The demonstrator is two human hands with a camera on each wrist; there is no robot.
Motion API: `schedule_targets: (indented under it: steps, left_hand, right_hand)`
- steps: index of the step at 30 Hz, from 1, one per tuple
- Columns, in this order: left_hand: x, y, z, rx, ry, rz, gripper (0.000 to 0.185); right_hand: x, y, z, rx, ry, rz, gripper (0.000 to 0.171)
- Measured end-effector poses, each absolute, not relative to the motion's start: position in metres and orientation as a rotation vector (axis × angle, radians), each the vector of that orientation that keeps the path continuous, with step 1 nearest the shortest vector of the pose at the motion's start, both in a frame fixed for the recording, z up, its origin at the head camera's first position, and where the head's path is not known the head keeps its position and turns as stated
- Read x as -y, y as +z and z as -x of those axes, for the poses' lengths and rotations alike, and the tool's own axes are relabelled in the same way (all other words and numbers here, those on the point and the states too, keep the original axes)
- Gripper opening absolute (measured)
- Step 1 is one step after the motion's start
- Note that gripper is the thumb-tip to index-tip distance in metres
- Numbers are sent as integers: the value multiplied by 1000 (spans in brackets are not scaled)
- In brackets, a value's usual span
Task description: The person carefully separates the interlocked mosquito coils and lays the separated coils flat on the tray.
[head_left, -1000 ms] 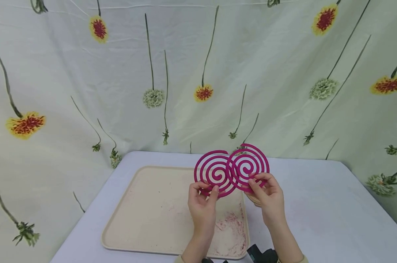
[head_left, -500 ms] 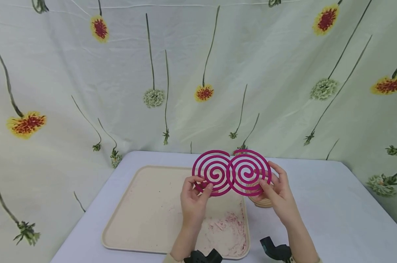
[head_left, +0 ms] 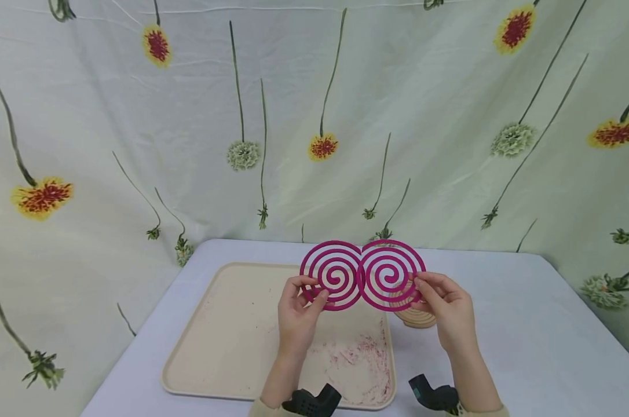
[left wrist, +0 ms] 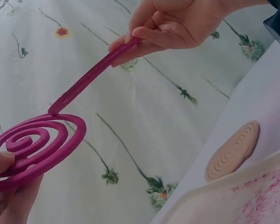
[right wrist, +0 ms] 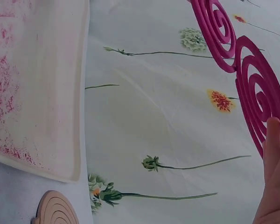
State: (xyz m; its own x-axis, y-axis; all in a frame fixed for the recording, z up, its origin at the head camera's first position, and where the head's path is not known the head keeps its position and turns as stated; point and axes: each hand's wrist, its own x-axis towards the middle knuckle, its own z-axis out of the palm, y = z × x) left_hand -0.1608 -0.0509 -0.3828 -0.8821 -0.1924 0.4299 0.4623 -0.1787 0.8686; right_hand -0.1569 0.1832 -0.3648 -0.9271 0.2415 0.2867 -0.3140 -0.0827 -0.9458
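Two magenta spiral coils hang side by side above the table, touching at their inner edges: the left coil (head_left: 332,275) and the right coil (head_left: 392,275). My left hand (head_left: 314,289) pinches the left coil's lower rim between thumb and fingers. My right hand (head_left: 420,288) pinches the right coil's lower right rim. In the left wrist view the left coil (left wrist: 35,144) lies flat over my fingers (left wrist: 9,196), and the right hand (left wrist: 170,23) grips the right coil (left wrist: 93,74), seen edge-on. The right wrist view shows both coils (right wrist: 259,93) and one finger (right wrist: 273,172).
A beige tray (head_left: 231,341) with pink powder on its right part lies under the hands. A tan spiral disc (head_left: 416,317) rests on the white table (head_left: 528,347) just right of the tray. A flowered cloth (head_left: 314,116) hangs behind.
The two coils overlapped a second ago; now they sit side by side and level. Both hands have moved apart, the left leftward and the right rightward.
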Motion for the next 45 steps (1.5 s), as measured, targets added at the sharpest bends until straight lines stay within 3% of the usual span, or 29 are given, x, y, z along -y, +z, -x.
schedule_targets:
  steps: [10, 16, 20, 29, 35, 45]
  left_hand:
    - [69, -384, 168, 1728, -2089, 232, 30]
    - [76, -386, 169, 1781, -2099, 200, 31]
    - [79, -389, 171, 1818, -2118, 170, 31]
    - [83, -393, 173, 1827, -2161, 148, 31]
    - [87, -392, 173, 1820, -2149, 100, 32]
    - [103, -403, 181, 1770, -2191, -31, 49]
  right_hand:
    - [-183, -373, 162, 1979, 2009, -405, 31]
    - [-183, -402, 179, 1965, 1797, -503, 22]
    - [-179, -410, 182, 2039, 1684, -489, 19]
    - [-159, -385, 163, 2118, 1392, -353, 18]
    - [-163, -387, 166, 2124, 1498, -298, 11]
    - [-163, -397, 174, 2102, 1844, -193, 20]
